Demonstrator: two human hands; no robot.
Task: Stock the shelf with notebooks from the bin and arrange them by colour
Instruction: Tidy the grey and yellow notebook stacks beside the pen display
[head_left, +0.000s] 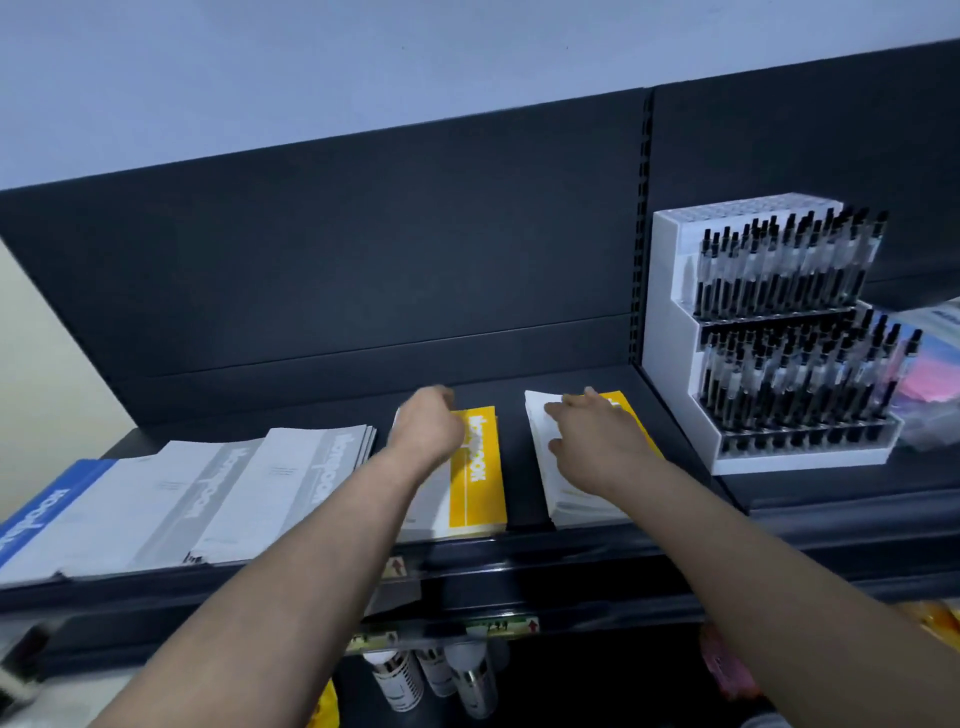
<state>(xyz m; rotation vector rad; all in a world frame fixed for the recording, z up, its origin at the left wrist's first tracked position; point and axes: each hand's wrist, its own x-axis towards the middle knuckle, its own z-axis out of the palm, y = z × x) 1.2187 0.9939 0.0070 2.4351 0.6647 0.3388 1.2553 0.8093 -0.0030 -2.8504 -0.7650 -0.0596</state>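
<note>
On the dark shelf (519, 400) lie flat stacks of notebooks. A yellow-and-white stack (475, 478) sits at the middle, and my left hand (428, 426) rests curled on its far left corner. To its right lies a second yellow-and-white stack (576, 506); my right hand (592, 441) lies flat on top of it with fingers spread. Grey notebooks (249, 493) overlap in a row at the left, and a blue notebook (36, 514) lies at the far left edge. The bin is out of view.
A white tiered pen display (774, 332) full of black pens stands at the right of the shelf, with pink and clear packets (935, 384) beside it. Below the shelf edge hang price tags (498, 626), and white bottles (447, 675) stand on a lower level.
</note>
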